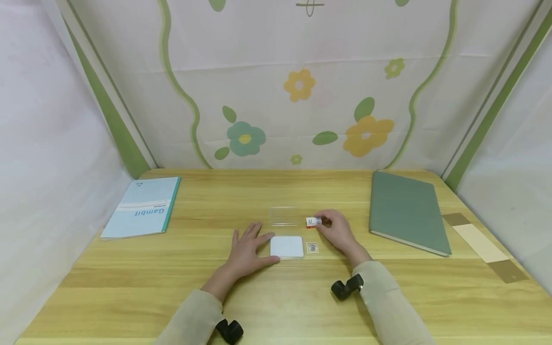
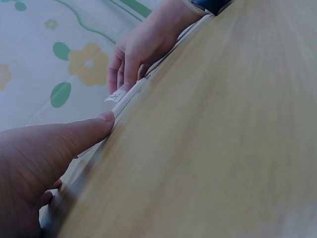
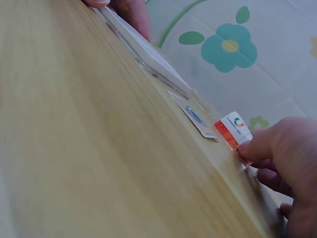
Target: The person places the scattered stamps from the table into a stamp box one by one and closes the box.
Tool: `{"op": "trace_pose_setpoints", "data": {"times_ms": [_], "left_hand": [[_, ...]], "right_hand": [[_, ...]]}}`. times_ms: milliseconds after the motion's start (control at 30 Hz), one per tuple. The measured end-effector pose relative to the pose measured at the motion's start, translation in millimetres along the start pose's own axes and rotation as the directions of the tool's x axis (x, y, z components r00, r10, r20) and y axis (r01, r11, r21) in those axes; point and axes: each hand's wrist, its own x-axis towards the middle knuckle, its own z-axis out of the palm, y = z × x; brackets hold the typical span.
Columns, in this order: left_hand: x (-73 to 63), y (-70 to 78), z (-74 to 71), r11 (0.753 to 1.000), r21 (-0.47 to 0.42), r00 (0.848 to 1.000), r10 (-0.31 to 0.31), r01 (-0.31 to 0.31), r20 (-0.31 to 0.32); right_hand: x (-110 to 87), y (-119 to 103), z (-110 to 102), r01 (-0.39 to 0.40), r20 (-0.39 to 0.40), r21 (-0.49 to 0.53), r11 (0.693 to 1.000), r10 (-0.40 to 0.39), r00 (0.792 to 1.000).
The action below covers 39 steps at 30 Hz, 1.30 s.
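Observation:
My left hand (image 1: 247,254) holds a shallow clear box (image 1: 291,259) by its left end, thumb at the near edge and index finger at the far edge, the other fingers spread on the table. A white card or sheet (image 1: 286,246) fills the box. The right hand (image 1: 337,231) pinches a small postage stamp (image 3: 228,131) between thumb and fingers; it is white and orange-red with "1.20" on it, tilted up close over the table. A second stamp (image 1: 312,247) with a round blue emblem lies just right of the box, its edge slightly lifted (image 3: 195,116).
Behind the box lies a transparent plastic lid (image 1: 283,216). A light-blue notebook (image 1: 144,208) lies far left, a green notebook (image 1: 407,211) to the right. Beside it is a brown and cream strip (image 1: 483,244) on the wooden table (image 1: 276,306). A flowered curtain (image 1: 276,96) hangs behind.

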Motion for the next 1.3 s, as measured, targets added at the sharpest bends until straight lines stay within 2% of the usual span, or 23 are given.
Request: {"op": "trace_pose_setpoints", "data": {"times_ms": [267, 467, 600, 700, 867, 1067, 1200, 1300], "left_hand": [[0.3, -0.2, 0.7, 1.0, 0.013, 1.0, 0.002, -0.002, -0.006], [0.0, -0.4, 0.2, 1.0, 0.006, 1.0, 0.002, -0.002, -0.008], [-0.1, -0.2, -0.3, 1.0, 0.002, 1.0, 0.003, -0.003, -0.011], [-0.2, -0.1, -0.6, 1.0, 0.003, 1.0, 0.003, -0.003, -0.008], [-0.4, 0.0, -0.8, 1.0, 0.003, 1.0, 0.006, -0.006, -0.002], [0.1, 0.9, -1.7, 1.0, 0.016, 1.0, -0.002, 0.002, 0.004], [-0.1, 1.7, -2.7, 1.0, 0.008, 1.0, 0.001, -0.001, 0.006], [0.1, 0.9, -2.5, 1.0, 0.009, 1.0, 0.002, -0.002, 0.005]], "right_hand": [[2.4, 1, 0, -0.059, 0.016, 0.063, 0.996, 0.058, 0.998], [5.0, -2, -3, -0.106, 0.047, 0.074, 0.992, 0.103, 0.994], [7.3, -7, -5, -0.087, 0.056, 0.094, 0.992, 0.082, 0.995], [7.1, -16, -7, -0.068, 0.061, 0.157, 0.985, 0.059, 0.996], [1.1, -36, -5, -0.092, 0.078, 0.301, 0.949, 0.072, 0.994], [-8.8, -53, 10, -0.127, 0.149, 0.347, 0.929, 0.079, 0.986], [-14.3, -61, 22, -0.106, 0.184, 0.373, 0.922, 0.039, 0.982], [-17.3, -65, 30, -0.069, 0.187, 0.369, 0.927, -0.002, 0.982]]}}
